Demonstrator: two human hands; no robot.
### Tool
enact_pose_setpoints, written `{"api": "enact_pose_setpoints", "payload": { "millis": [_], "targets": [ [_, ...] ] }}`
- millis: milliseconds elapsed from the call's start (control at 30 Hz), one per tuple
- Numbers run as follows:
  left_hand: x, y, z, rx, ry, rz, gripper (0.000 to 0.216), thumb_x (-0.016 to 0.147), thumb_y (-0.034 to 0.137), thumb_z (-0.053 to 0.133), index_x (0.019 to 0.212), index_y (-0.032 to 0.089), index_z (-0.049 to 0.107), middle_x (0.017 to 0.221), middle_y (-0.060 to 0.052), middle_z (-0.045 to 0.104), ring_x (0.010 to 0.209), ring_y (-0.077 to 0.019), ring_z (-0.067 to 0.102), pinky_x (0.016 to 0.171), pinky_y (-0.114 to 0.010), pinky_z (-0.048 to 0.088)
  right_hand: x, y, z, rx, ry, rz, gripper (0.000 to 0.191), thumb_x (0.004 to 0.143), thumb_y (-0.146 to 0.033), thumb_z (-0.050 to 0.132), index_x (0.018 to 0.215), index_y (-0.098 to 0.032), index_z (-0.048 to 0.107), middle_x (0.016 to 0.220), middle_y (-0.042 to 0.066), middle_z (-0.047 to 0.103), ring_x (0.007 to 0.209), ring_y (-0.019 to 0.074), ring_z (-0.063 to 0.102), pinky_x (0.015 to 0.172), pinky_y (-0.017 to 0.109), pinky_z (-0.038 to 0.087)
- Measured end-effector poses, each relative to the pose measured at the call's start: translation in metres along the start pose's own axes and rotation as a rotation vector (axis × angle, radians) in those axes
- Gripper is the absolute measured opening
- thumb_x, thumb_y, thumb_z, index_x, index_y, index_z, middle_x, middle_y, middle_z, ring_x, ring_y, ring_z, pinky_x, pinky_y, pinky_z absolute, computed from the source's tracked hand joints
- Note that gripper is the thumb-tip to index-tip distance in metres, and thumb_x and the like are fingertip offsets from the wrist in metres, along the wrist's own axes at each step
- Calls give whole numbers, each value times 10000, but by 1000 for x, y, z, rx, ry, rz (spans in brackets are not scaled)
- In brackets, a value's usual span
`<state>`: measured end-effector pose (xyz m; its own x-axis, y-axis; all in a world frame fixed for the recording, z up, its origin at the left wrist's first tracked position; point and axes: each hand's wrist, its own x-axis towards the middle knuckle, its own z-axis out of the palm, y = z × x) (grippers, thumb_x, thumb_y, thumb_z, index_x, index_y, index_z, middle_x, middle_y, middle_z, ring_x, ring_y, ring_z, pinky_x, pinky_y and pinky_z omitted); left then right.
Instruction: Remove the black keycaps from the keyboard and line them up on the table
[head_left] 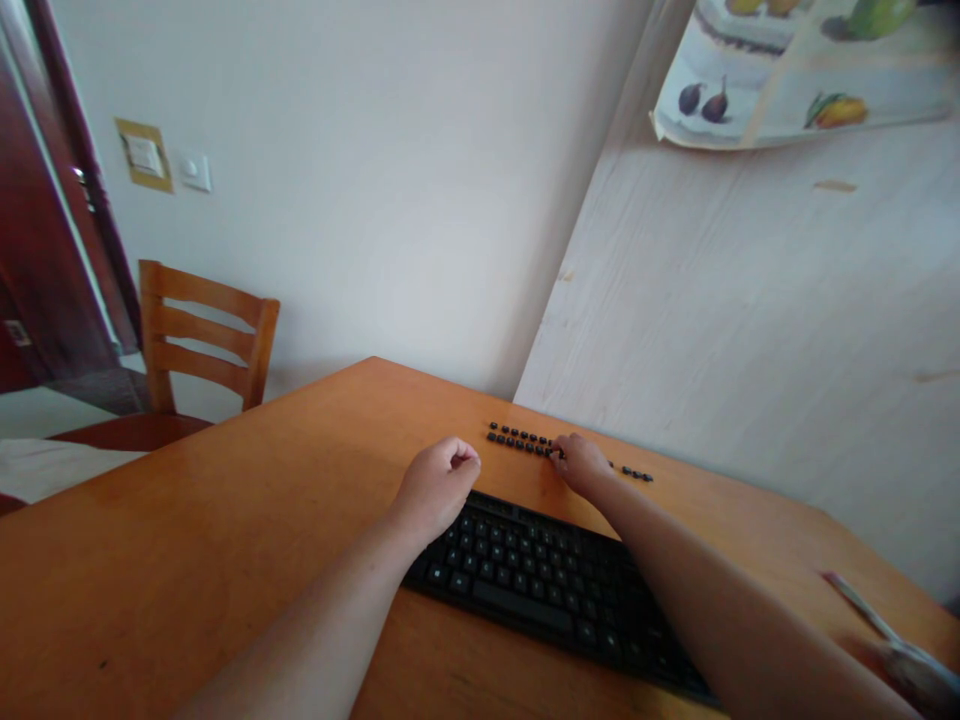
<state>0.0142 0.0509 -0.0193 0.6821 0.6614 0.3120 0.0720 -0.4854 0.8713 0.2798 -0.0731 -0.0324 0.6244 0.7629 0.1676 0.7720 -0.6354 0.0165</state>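
A black keyboard (pixel 517 570) lies at a slant on the table, its right part covered by my right forearm. Behind it, small black keycaps (pixel 520 443) are set out in two rows. My right hand (pixel 581 463) is over these rows, thumb and fingers pinched at a keycap (pixel 550 453) partway along the nearer row. Just above the keyboard's upper left corner is my left hand (pixel 439 488), curled closed with thumb against fingers. Whatever its fingers may hold is hidden.
The orange-brown wooden table (pixel 285 500) meets the wall behind the keycaps. A wooden chair (pixel 202 340) stands at the left. On the table's right side lies a thin stick-like tool (pixel 862 605), blurred at the frame edge. A fruit picture (pixel 795 80) hangs above.
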Motion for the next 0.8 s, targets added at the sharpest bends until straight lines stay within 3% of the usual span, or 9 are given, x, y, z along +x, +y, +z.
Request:
{"api": "enact_pose_setpoints", "payload": {
  "millis": [800],
  "targets": [
    [-1, 5, -1, 5, -6, -3, 165, 801, 305, 519, 812, 196, 643, 798, -27, 685, 777, -172, 623, 705, -266, 441, -2, 0, -4, -13, -21, -16, 245, 893, -215, 517, 1084, -172, 664, 1011, 116, 619, 904, 213, 593, 747, 267, 404]
  ]
}}
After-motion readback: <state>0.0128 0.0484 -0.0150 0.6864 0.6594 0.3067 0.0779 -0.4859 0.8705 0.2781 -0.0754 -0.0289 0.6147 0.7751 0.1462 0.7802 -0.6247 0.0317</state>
